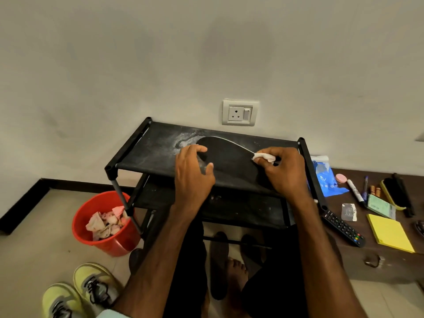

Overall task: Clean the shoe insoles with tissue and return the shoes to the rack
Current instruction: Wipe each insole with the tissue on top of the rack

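While R fingers (278, 152) pinch tissue (263, 156) on insole (229, 161), L fingers (196, 148) splayed pressing it; marker (355, 190) txt illegible.

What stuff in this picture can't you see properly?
Head view only.
Insole: parts covered by the left hand.
Tissue: mostly hidden inside the right hand.
Nearer yellow shoe: cut by the bottom edge.
Lower rack shelf: partly behind both forearms.
Green card: print too small to read.
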`<control>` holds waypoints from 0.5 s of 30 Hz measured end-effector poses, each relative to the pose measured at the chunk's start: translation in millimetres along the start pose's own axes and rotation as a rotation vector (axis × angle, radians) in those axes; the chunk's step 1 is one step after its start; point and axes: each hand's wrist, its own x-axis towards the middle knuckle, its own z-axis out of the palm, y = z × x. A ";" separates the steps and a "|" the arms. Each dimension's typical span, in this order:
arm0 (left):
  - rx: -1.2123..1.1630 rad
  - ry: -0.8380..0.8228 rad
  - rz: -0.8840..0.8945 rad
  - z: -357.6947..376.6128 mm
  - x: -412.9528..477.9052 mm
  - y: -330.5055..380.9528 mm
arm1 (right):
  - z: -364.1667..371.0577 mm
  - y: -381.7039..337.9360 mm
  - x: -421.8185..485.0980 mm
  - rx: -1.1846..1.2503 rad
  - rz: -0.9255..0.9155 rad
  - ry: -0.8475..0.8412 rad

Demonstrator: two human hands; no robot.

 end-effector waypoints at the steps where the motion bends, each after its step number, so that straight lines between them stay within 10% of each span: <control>1: -0.073 0.044 -0.049 -3.4 -6.2 8.4 | 0.0 -5.2 -3.6 0.027 0.020 0.024; 9: -0.612 -0.096 -0.586 -22.4 -42.8 33.4 | 10.2 -52.1 -47.1 0.633 0.238 0.087; 15: -0.659 -0.055 -0.487 -83.7 -55.0 43.2 | 15.4 -93.0 -76.1 0.884 0.306 -0.078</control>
